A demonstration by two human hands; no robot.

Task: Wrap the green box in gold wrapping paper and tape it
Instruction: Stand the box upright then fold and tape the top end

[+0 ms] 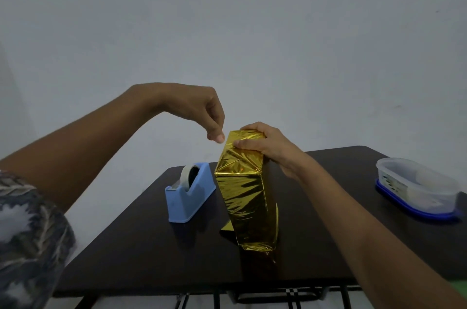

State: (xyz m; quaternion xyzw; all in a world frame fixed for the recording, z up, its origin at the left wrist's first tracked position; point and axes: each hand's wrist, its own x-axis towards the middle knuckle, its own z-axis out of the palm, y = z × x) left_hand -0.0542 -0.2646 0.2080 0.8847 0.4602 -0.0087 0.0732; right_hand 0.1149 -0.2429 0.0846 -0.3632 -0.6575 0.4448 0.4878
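The gold-wrapped box stands on end at the centre of the frame, on the dark worktop. It leans slightly, and its shiny foil is creased. The right hand grips its top. The left hand hovers just left of the top with pinched fingers; I cannot tell if they hold anything.

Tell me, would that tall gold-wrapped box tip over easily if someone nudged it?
Probably: the tall gold foil-wrapped box stands on its narrow end on the dark table, and the right hand grips its top, so a nudge could topple it. The shiny, crinkled foil looks slippery and likely creases easily.
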